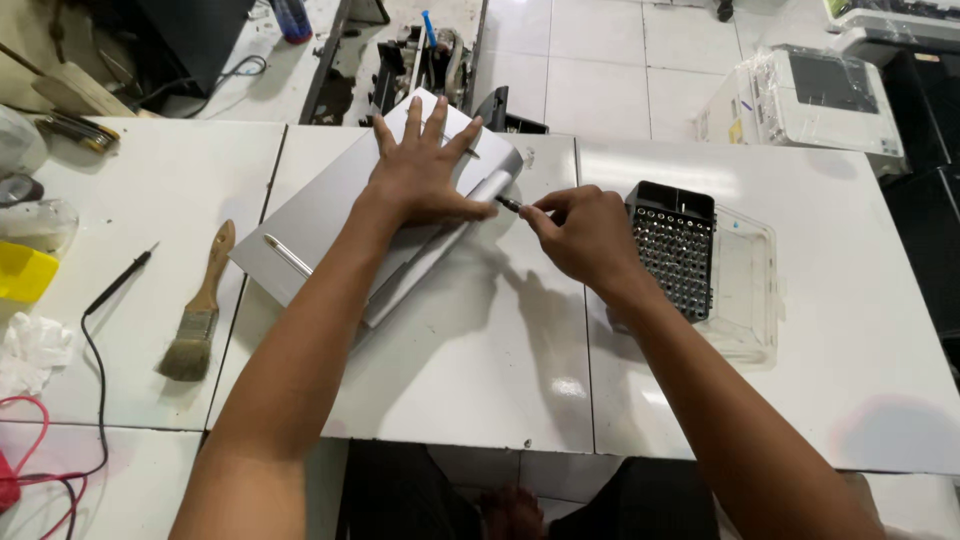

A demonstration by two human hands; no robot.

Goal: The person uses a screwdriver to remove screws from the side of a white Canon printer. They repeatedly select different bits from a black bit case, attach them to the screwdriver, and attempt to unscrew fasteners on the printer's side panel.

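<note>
Matt grey metal panel (330, 215) — glossy white table (480, 370)

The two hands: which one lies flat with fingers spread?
The left hand, pressed flat on the grey laptop; the right hand is curled around a small screwdriver.

There is one view only, from a camera on the person's head, looking steeply down and forward over the white table (500, 380). It sits close: both forearms run up from the bottom edge to the hands at mid-frame. Beyond the table's far edge it takes in tiled floor (600, 60) and a printer (810, 95).
</note>
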